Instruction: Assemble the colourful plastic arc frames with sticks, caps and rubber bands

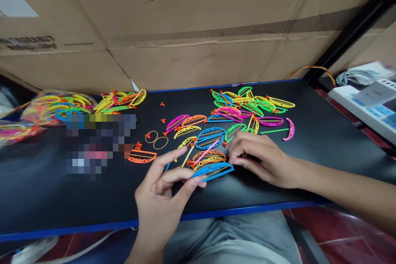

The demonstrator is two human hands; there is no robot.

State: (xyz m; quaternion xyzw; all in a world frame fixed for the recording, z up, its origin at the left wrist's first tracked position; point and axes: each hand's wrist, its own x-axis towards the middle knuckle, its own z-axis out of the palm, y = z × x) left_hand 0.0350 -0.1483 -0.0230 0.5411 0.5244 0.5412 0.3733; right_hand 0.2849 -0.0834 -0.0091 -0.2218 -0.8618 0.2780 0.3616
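Note:
A blue toy bow (213, 170) with a rubber band along it is held just above the black tabletop. My left hand (170, 189) pinches its left end between thumb and fingers, with the index finger stretched out above. At the bow's right end, my right hand (260, 159) is closed in a pinch, its fingertips on the tip of the bow. Just behind the held bow lie an orange bow (206, 156) and a pink stick (206, 151). Other blue bows (210, 133) and a green bow (235, 131) rest farther back.
Colourful bows (253, 101) are heaped at the back right, more (122, 101) at the back left beside filled plastic bags (58, 107). Two loose rubber bands (160, 142) and an orange bow (142, 156) lie left of centre. A cardboard box (198, 57) stands behind; a power strip (368, 103) is at right.

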